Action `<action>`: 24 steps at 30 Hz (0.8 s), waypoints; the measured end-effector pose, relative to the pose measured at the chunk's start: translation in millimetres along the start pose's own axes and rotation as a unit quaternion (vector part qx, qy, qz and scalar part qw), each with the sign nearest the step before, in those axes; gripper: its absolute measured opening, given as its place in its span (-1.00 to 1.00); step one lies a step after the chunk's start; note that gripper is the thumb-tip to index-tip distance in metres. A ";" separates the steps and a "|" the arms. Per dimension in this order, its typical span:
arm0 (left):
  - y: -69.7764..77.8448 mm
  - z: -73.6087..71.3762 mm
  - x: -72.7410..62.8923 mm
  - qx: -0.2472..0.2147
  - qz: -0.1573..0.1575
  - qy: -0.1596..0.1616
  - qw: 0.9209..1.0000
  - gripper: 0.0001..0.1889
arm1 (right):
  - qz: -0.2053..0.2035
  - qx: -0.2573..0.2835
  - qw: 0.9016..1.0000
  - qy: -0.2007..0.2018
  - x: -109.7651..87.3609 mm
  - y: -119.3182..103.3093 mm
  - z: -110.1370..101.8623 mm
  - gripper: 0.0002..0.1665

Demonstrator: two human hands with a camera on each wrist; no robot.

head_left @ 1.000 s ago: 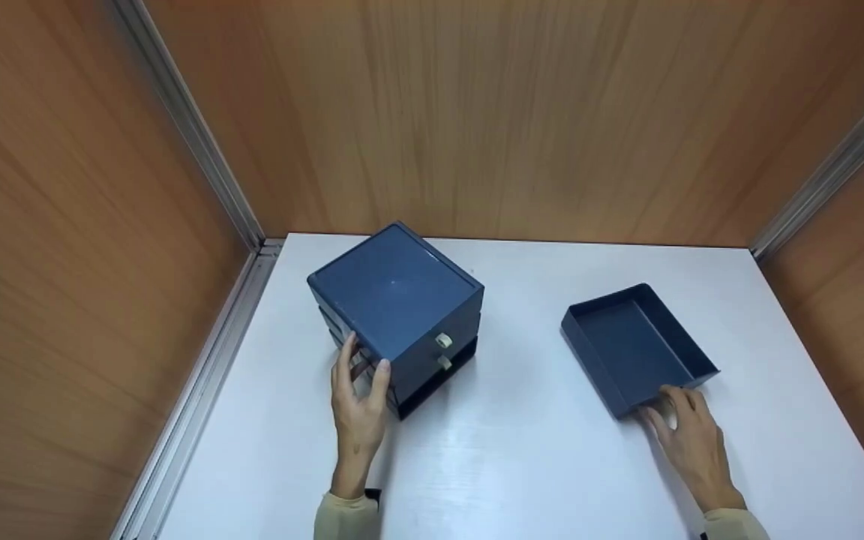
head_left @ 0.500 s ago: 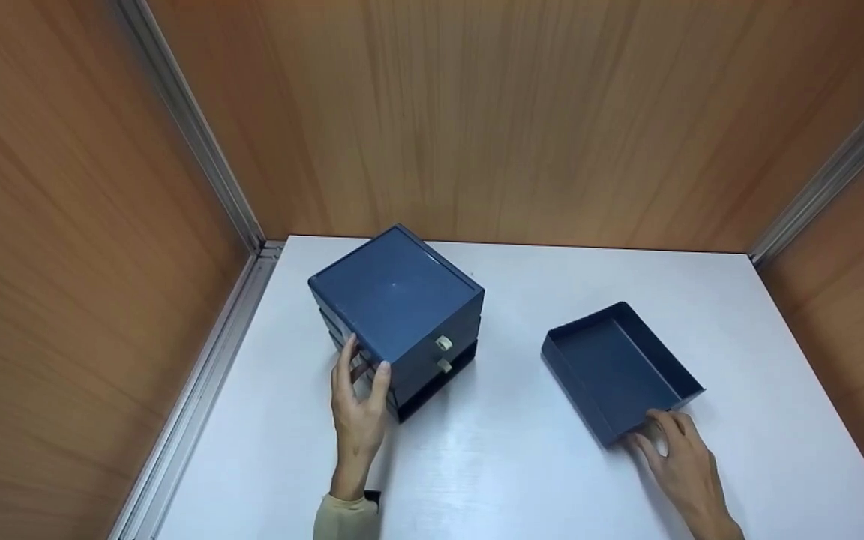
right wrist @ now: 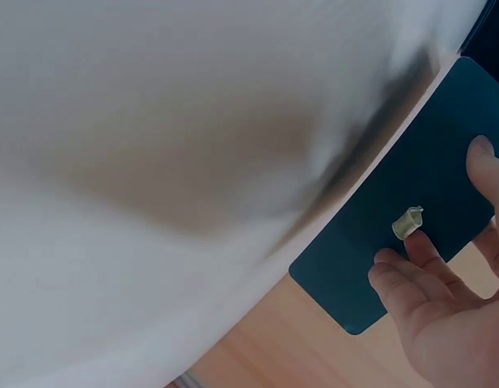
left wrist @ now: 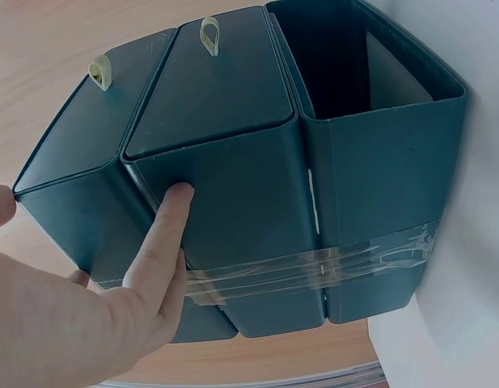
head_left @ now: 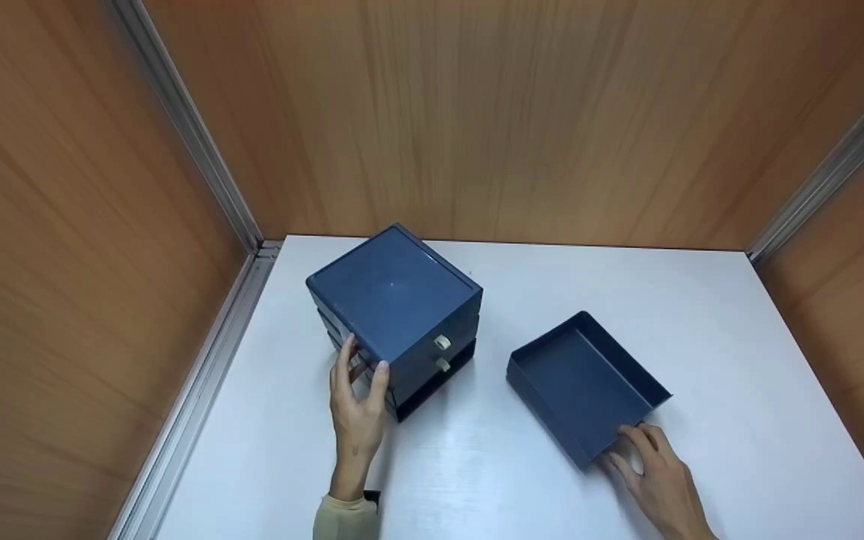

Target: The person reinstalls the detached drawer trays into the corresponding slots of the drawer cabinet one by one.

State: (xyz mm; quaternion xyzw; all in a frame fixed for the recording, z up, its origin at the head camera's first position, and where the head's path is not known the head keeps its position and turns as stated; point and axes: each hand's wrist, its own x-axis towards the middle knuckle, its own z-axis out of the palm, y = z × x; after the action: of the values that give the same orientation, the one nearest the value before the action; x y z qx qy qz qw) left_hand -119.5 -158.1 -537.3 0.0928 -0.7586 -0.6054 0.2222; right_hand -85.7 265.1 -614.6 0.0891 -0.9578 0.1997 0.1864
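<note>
A dark blue drawer cabinet (head_left: 394, 285) stands turned cornerwise on the table, left of centre. My left hand (head_left: 357, 427) rests against its near corner, fingers spread and fairly straight, one fingertip on the side wall. Two drawers with pale pull loops (left wrist: 210, 36) are in place; the bottom slot (left wrist: 338, 81) is hollow. Clear tape (left wrist: 265, 279) runs around the cabinet's side. To the right, my right hand (head_left: 661, 480) grips a loose dark blue drawer (head_left: 578, 390) at its front end. Fingertips are by the pull loop (right wrist: 408, 223) on its front panel.
The white table (head_left: 469, 480) bears both blue pieces. A wood-grain panel (head_left: 514, 120) rises behind it, with more panels (head_left: 87, 300) at left and right, joined by metal corner rails (head_left: 184, 120).
My right hand has brought the loose drawer leftward and nearer to me, toward the cabinet. The left hand and the cabinet have stayed in place.
</note>
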 end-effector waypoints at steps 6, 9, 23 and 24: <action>-1.4 0.0 0.1 0.004 -0.003 0.000 1.000 -0.30 | 0.010 -0.002 0.999 -0.039 -11.0 -18.3 5.4 -0.42; -1.9 -0.2 0.9 0.004 -0.002 0.000 1.000 -0.30 | 0.017 0.005 0.998 -0.062 -14.9 -27.5 8.6 -0.44; -2.6 1.5 1.7 0.001 0.005 0.003 1.000 -0.30 | -0.023 0.042 0.998 -0.044 -29.7 -55.2 23.7 -0.40; -2.7 1.8 1.8 0.001 0.005 0.004 1.000 -0.30 | -0.024 0.041 0.998 -0.044 -30.7 -56.9 24.6 -0.40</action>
State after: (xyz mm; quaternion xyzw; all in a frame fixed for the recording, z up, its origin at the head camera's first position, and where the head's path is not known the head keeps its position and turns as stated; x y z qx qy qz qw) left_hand -122.2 -157.9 -539.7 0.0913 -0.7588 -0.6032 0.2281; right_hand -51.6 206.3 -627.6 0.1284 -0.9537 0.2303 0.1450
